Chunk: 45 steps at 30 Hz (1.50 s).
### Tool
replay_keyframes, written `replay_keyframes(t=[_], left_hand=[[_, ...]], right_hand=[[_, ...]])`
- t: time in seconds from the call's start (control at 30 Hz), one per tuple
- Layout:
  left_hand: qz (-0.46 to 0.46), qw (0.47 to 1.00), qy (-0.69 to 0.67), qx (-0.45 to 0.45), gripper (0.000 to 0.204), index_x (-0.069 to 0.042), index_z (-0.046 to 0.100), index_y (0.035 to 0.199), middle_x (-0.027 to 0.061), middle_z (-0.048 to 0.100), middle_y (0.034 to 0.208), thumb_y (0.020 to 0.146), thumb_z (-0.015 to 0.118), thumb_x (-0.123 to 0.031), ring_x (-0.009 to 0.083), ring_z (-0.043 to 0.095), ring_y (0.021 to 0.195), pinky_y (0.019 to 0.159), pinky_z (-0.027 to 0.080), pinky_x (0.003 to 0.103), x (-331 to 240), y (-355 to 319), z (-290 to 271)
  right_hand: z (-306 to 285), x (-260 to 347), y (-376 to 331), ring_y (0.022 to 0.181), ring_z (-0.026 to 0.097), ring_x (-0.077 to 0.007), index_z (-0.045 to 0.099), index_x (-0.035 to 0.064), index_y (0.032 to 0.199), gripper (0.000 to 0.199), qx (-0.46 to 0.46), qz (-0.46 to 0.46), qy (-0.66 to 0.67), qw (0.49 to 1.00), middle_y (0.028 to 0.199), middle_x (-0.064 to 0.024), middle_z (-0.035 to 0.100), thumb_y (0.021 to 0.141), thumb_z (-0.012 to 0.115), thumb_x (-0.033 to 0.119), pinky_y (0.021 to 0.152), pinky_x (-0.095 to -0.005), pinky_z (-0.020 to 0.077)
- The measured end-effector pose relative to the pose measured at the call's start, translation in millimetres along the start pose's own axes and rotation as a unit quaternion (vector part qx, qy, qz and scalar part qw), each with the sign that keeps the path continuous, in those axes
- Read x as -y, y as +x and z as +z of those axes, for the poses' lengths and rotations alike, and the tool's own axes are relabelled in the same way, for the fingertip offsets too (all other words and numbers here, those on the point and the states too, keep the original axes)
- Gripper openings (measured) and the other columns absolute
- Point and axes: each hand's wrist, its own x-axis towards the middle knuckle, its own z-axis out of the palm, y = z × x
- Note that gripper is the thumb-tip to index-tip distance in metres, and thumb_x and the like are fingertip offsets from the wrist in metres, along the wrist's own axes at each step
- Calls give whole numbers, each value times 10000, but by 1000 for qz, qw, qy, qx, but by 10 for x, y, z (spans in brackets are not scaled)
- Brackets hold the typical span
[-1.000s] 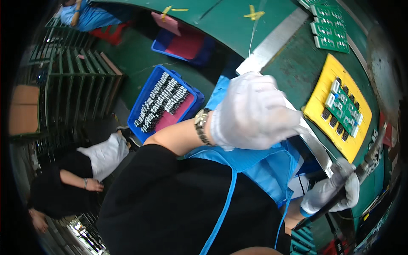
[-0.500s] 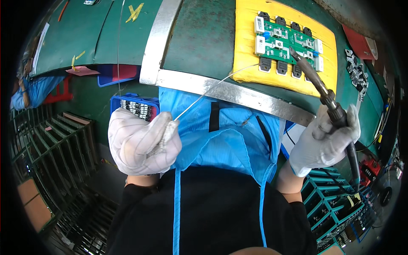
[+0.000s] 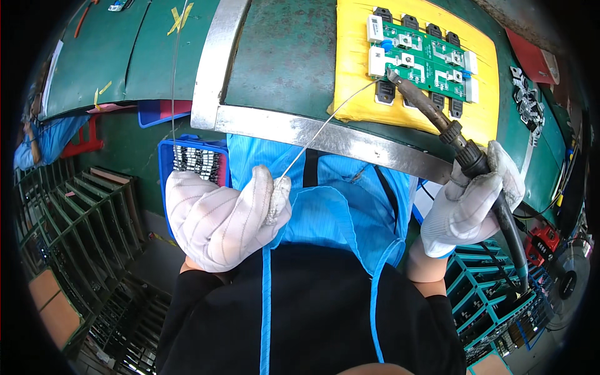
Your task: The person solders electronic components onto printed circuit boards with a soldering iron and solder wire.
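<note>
A green circuit board with white blocks, blue round parts and black tabbed components along its edges lies on a yellow pad. My right hand, in a white glove, is closed round a soldering iron. The iron's tip rests at the board's lower left corner, by a black component. My left hand, also gloved, pinches a thin solder wire. The wire's far end reaches that same corner and meets the tip, or nearly so.
A metal strip edges the green bench. Below it stands a blue bin of small parts. Racks fill the left, with a teal rack at lower right. Metal parts lie far right. Another person's blue sleeve shows far left.
The iron's tip has moved left across the board to its lower left corner. My left hand has shifted right and slightly down with the solder wire. The whole view has shifted a little.
</note>
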Motion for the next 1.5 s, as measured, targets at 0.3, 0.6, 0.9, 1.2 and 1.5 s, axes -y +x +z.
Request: replay_keyframes(t=[0.3, 0.6, 0.9, 1.2, 1.5], left_hand=[[13, 1000, 20, 20, 285, -91, 754, 993, -67, 445, 704, 733, 848, -164, 103, 430, 559, 564, 368, 300, -20, 49, 31], [11, 999, 33, 41, 256, -89, 756, 953, -71, 441, 684, 743, 852, -201, 107, 446, 591, 577, 372, 296, -38, 110, 40], [12, 999, 13, 50, 362, -65, 760, 955, -19, 451, 784, 596, 792, -29, 163, 483, 651, 578, 383, 336, -73, 135, 9], [30, 998, 4, 52, 363, -65, 725, 1060, -72, 451, 690, 744, 855, -185, 101, 451, 562, 537, 358, 292, -13, 154, 100], [37, 999, 24, -1, 386, -86, 738, 1051, -73, 447, 711, 719, 888, -213, 103, 448, 586, 541, 351, 299, -3, 182, 175]], right_hand=[[-110, -164, 64, 528, 418, -40, 578, -36, 1133, 366, 33, -95, -36, 994, 732, -73, 562, 997, 555, 302, 478, -175, 293], [-51, -176, 77, 576, 452, -61, 572, -52, 1121, 359, 14, -166, -51, 985, 825, -108, 583, 996, 555, 284, 514, -193, 363], [-193, -221, 80, 729, 588, -105, 534, -51, 1156, 403, 46, -110, -14, 993, 967, -137, 605, 1023, 515, 329, 651, -208, 485], [-164, -118, 56, 888, 614, -175, 601, -70, 1106, 366, 54, -160, -129, 977, 1068, -157, 597, 978, 514, 261, 796, -284, 516], [-131, -88, 70, 892, 586, -188, 602, -54, 1058, 333, 65, -184, -136, 971, 1026, -153, 594, 991, 501, 256, 816, -313, 486]])
